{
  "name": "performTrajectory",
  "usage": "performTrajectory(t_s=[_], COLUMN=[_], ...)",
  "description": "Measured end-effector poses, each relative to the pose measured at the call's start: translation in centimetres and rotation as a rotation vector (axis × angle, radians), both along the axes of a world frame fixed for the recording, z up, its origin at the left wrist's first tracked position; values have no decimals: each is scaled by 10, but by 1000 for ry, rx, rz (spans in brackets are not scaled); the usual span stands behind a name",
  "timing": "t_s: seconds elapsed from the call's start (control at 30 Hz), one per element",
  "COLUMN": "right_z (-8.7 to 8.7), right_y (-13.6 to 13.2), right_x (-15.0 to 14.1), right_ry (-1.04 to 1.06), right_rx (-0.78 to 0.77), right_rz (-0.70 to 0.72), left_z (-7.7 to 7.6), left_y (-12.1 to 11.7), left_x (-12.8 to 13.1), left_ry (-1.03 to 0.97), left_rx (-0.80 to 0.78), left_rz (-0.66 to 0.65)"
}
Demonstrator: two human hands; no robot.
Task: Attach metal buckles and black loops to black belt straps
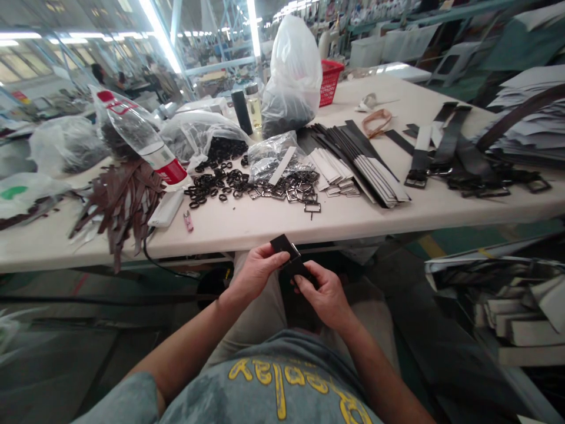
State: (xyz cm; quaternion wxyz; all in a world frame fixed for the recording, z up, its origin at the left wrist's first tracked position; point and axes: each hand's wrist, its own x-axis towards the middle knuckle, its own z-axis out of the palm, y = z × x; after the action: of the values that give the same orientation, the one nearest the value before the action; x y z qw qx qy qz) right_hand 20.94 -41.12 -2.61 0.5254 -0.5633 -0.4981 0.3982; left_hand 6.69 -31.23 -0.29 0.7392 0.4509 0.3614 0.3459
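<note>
Over my lap, just off the table's front edge, my left hand [263,266] pinches the upper end of a dark leather strap [282,242]. A shiny bit of metal, which looks like part of a buckle [295,249], shows at the strap's side. My right hand [324,291] grips the lower part of the same strap, thumb on top. Its fingers hide the far end. Beyond my hands on the table lie a single metal buckle [312,207], a heap of buckles [300,188] and a pile of black loops [220,179].
Dark and white strips [366,171] lie behind to the right, with buckled straps [463,159] farther right. At left are brown strips [123,194], a plastic bottle [145,138] and pink thread snips [188,221]. A stuffed plastic bag [291,76] stands at the back. A bin [432,268] sits low right.
</note>
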Motion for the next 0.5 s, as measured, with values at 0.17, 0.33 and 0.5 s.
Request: performTrajectory(t_s=[0.17, 0.33, 0.5], right_z=[-2, 1, -1], right_y=[0, 0, 2], right_x=[-2, 1, -1], right_ry=[-3, -10, -20], right_rx=[9, 3, 3], right_rz=[-18, -19, -40], left_z=[-7, -7, -8], left_y=[-7, -7, -10], left_x=[7, 11, 13], left_ry=[-37, -77, -105], left_rx=[-66, -117, -159], left_rz=[16, 18, -25])
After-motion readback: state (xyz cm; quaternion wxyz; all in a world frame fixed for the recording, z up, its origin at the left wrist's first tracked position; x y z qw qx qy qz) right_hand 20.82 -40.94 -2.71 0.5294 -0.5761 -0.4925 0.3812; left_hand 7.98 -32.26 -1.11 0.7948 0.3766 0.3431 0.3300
